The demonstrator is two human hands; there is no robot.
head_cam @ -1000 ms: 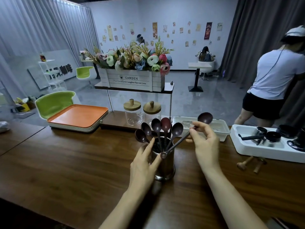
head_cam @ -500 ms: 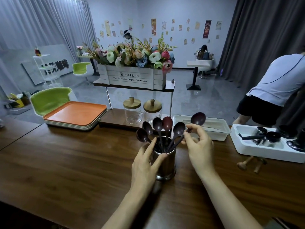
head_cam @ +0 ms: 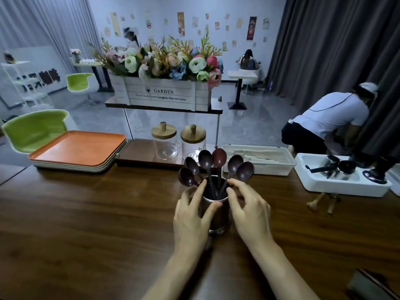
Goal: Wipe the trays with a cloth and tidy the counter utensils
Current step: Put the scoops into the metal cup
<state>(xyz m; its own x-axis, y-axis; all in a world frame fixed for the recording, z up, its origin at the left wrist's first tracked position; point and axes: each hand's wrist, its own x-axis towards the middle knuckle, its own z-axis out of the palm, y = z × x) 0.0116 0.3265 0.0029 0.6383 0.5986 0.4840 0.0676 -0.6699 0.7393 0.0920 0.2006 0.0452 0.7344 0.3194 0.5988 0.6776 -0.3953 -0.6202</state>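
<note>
A cylindrical metal cup [head_cam: 217, 219] stands upright mid-way along the dark wood-grain counter [head_cam: 86, 213]. It holds six glossy brown spoons [head_cam: 205, 158] with ribbed handles, their long axes near vertical and their round bowls up and fanned apart. The left hand [head_cam: 190, 219] wraps the cup's side, hiding much of it. The right hand [head_cam: 249, 213] curls its fingertips at the handles by the rim; whether it pinches one is unclear.

You have six spoons [head_cam: 205, 156] in one cup [head_cam: 219, 219], two lidded jars [head_cam: 165, 139] at the desk's [head_cam: 86, 213] far edge, and one tray stack [head_cam: 78, 148] (layers hard to count).
</note>
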